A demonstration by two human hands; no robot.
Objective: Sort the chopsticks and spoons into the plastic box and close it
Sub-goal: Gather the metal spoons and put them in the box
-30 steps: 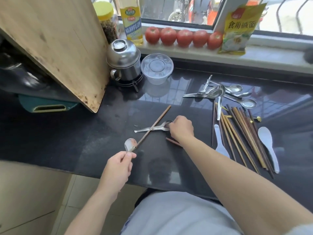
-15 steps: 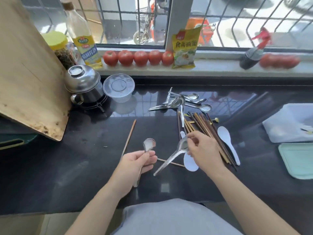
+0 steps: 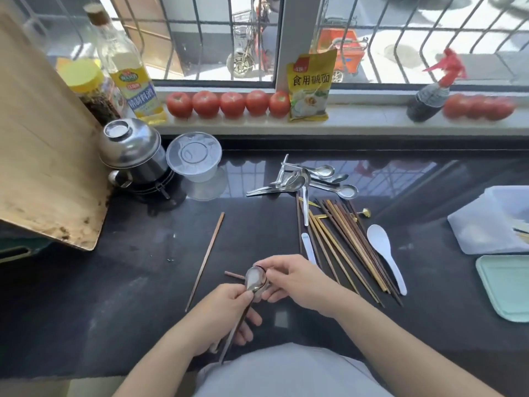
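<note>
At lower centre, the left hand (image 3: 226, 308) grips stacked metal spoons (image 3: 255, 279) by their handles while the right hand (image 3: 297, 282) pinches the bowls. Nest them squarely before carrying them to the plastic box (image 3: 486, 224) at right. Black glossy counter (image 3: 114, 310); barred window (image 3: 257, 38) above.

Both forearms are bare from the lower edge of the picture down to the left hand (image 3: 226, 313) and the right hand (image 3: 297, 282), with no sleeves, rings or watch showing. A light grey garment (image 3: 286, 373) covers the body below.
</note>
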